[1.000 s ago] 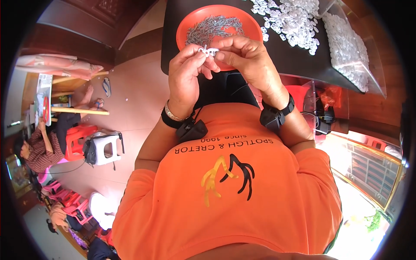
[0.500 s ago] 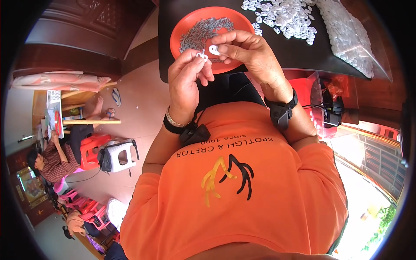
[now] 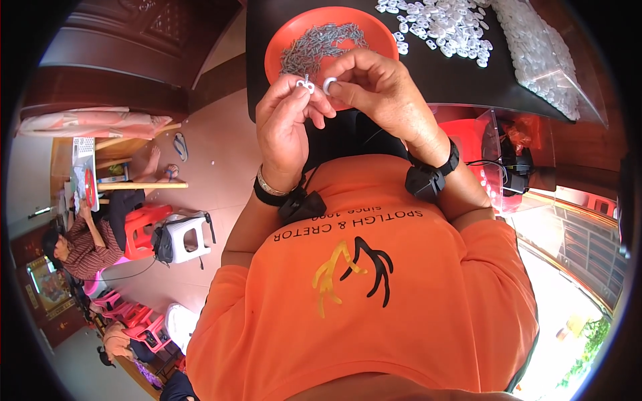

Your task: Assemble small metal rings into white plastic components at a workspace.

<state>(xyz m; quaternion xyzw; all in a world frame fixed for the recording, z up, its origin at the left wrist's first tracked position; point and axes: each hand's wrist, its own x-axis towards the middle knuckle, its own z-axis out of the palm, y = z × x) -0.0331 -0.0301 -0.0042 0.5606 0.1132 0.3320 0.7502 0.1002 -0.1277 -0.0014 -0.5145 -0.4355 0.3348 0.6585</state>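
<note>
Between the thumb and fingers of my left hand (image 3: 284, 123) is a small white plastic piece with holes (image 3: 305, 86); a grey screw stands up out of it. My right hand (image 3: 378, 83) pinches a curved white plastic piece (image 3: 328, 85), close beside the first one but apart from it. Both hands are over the near rim of a round orange-red dish (image 3: 275, 50). Loose grey screws (image 3: 321, 45) lie in this dish, partly hidden behind my fingers.
Many small white oval pieces (image 3: 445, 27) lie on the black table (image 3: 461, 83) to the right of the dish. Beyond them is a clear plastic bag (image 3: 542, 53) full of similar pieces. A red container (image 3: 461, 134) stands below the table's right part. Another person (image 3: 90, 244) sits far left.
My right hand has turned the curved white piece, so it now shows more edge-on. My left hand has shifted slightly up and left, still holding its piece and screw.
</note>
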